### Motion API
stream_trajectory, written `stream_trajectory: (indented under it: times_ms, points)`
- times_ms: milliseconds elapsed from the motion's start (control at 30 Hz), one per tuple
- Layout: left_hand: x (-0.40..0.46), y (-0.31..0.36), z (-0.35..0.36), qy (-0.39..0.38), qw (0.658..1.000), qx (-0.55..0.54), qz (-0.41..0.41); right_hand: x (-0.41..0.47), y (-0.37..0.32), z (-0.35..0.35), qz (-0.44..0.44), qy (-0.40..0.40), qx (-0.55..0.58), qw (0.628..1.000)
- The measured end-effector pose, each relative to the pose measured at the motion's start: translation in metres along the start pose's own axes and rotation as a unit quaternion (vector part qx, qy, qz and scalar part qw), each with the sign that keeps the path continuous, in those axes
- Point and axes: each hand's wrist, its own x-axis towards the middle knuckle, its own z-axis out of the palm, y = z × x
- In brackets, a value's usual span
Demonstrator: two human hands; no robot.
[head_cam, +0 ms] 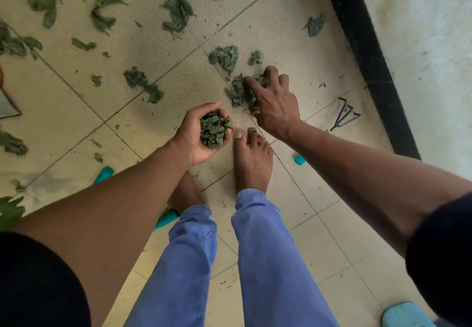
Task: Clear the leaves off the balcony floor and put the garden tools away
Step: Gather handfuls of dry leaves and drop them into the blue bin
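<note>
Wilted green leaves (178,2) lie scattered over the beige balcony floor tiles (143,53). My left hand (201,135) is cupped palm up and holds a handful of leaves (214,129). To its right, my right hand (274,104) reaches down onto a clump of leaves (237,91) on the floor, with bent fingers clawed over it. A small hand rake (344,117) with black tines lies just right of my right wrist; its teal handle (299,160) shows below my forearm.
My bare feet (252,158) stand just behind the hands. A teal tool handle (104,173) passes under my left arm. A grey metal blade (9,106) sits at the left edge. A black skirting (367,58) and wall close the right side. A teal object (406,314) lies bottom right.
</note>
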Motion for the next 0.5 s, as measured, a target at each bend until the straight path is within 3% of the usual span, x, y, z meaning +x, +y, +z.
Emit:
stream_trajectory:
  times_ms: [267, 500]
  points:
    - [-0.006, -0.007, -0.019, 0.010, 1.000, -0.002, 0.005, 0.007, -0.023, -0.001, -0.056, 0.011, -0.075, 0.996]
    - [-0.013, -0.014, -0.030, 0.016, 1.000, -0.010, 0.007, 0.006, -0.017, -0.001, -0.070, 0.027, -0.037, 0.996]
